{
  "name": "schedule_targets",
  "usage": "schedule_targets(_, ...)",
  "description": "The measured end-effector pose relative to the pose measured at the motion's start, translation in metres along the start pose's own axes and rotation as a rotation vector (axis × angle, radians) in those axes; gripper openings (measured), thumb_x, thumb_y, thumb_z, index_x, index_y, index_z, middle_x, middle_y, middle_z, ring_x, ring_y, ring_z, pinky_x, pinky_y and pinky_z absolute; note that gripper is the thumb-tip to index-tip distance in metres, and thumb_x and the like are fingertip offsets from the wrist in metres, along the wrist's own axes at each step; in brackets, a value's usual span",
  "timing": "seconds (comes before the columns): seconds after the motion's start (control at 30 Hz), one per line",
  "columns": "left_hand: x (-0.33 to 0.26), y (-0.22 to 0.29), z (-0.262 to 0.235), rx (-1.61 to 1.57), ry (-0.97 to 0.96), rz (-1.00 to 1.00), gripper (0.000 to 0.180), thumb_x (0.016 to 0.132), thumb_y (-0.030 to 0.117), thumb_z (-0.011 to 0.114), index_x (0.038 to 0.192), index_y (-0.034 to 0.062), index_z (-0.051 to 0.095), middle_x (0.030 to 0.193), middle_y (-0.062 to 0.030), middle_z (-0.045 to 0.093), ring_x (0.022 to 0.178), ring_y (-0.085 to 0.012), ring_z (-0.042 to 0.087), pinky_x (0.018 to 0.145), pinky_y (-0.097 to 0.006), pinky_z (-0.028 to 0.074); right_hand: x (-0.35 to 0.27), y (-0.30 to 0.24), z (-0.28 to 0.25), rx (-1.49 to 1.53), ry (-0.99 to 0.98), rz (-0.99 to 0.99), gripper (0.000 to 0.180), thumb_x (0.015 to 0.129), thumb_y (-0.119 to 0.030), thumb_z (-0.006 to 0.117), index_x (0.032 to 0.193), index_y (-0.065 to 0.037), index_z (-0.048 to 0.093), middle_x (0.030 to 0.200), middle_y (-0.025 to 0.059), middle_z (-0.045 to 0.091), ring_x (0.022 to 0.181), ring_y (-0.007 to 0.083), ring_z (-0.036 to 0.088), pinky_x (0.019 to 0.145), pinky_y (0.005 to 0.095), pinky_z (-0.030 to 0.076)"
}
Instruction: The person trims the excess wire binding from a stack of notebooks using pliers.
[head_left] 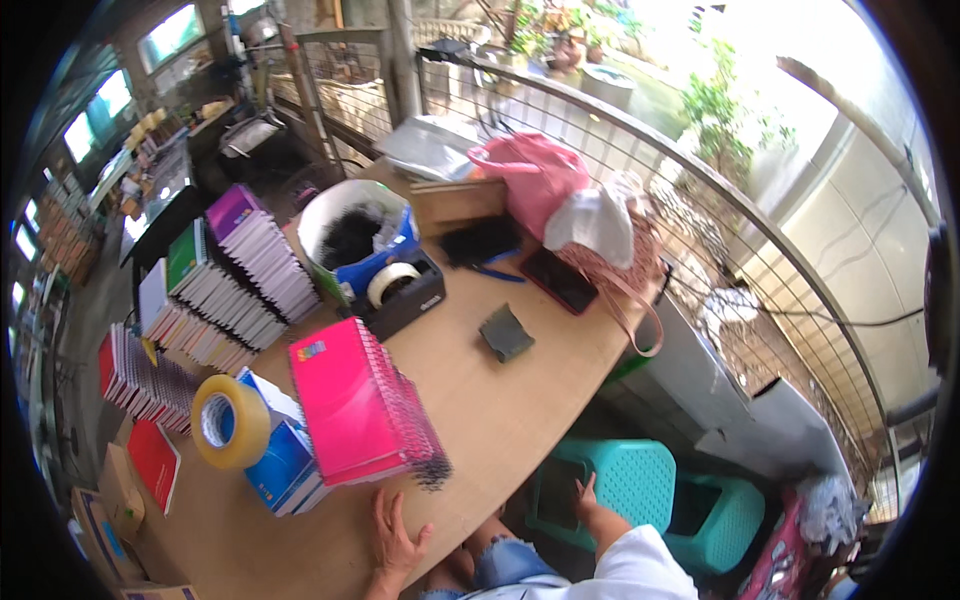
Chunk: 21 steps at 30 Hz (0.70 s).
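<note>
My left hand (400,541) rests on the near edge of the brown table (480,415), fingers spread and holding nothing. Just beyond it stands a stack of pink spiral notebooks (345,405). Low on the right, my right hand (592,505) is at the edge of a turquoise plastic stool (640,478); its fingers seem closed on that edge, though they show only in part. Beside the pink stack, a roll of clear-yellow packing tape (232,420) stands on blue notebooks (285,470). A dark square piece of material (506,333) lies on the table.
Behind the notebooks are a black tape dispenser (405,298), a blue-white bucket (350,225), a phone (558,280) and a pink bag (535,180). More notebook stacks (260,255) fill the left. A second stool (725,520) stands right, near a metal railing (700,165).
</note>
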<state>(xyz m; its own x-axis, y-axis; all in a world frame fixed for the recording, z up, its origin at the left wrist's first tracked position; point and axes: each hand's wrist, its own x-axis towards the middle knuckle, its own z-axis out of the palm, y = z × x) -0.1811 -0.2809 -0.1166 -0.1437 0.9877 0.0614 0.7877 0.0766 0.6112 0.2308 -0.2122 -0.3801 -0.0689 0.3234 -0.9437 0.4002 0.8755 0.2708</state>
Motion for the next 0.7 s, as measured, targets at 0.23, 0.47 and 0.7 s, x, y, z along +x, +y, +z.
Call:
schedule_targets(0.23,0.000,0.000,-0.005,0.044,-0.042,-0.027,0.089,0.077,0.046,0.072,0.145,0.0052,0.032,0.149,-0.0319,0.019,0.135,-0.0518,0.024,0.109,-0.059,0.026,0.031,-0.006,-0.034,0.190,-0.106,0.006,0.056,0.094,-0.038,0.048,0.147,-0.024,0.038,0.156,0.0014,0.027,0.145,0.0270,0.020,0.087,0.0919,0.004)
schedule_targets(0.47,-0.008,0.005,-0.010,0.119,-0.040,-0.069,0.086,0.079,0.053,0.067,0.148,0.0134,0.032,0.148,-0.0308,0.025,0.133,-0.0524,0.029,0.104,-0.060,0.032,0.033,0.008,-0.117,0.771,0.210,-0.040,0.040,0.094,-0.030,0.047,0.132,-0.017,0.056,0.142,0.0073,0.049,0.136,0.0280,0.039,0.107,0.0721,0.017)
schedule_targets(0.7,-0.001,0.001,0.011,0.216,-0.011,-0.118,0.081,0.082,0.052,0.064,0.146,0.0140,0.033,0.143,-0.0306,0.030,0.130,-0.0522,0.032,0.103,-0.062,0.034,0.032,0.093,-0.059,0.745,0.427,-0.427,0.040,0.093,-0.031,0.049,0.129,-0.014,0.057,0.139,0.0089,0.052,0.130,0.0278,0.047,0.110,0.0594,0.029)
